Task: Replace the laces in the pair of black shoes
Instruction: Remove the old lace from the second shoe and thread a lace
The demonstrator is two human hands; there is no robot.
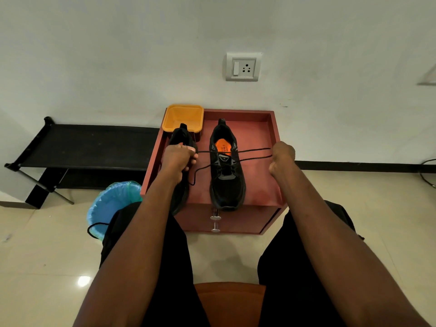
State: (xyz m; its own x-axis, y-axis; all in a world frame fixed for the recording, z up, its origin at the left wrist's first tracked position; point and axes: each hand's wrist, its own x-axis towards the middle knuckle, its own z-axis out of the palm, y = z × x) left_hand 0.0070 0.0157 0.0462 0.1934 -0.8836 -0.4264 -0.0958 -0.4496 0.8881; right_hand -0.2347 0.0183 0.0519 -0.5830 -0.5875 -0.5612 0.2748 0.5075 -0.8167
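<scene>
My left hand [179, 158] is clenched around one end of the black lace [253, 154], whose loose tail loops down below the fist. My right hand [282, 156] grips the other end, though its fingers curl away from me, so I think it is a pinch. The lace runs taut between both fists, crossing through the upper eyelets of the right-side shoe [227, 166], which stands upright on the red worktop [259, 182], toe towards me. The second shoe [181, 147] sits partly behind my left hand. An orange tub [183, 118] rests at the far left corner. A blue-lined bin [113, 204] stands on the floor, left.
</scene>
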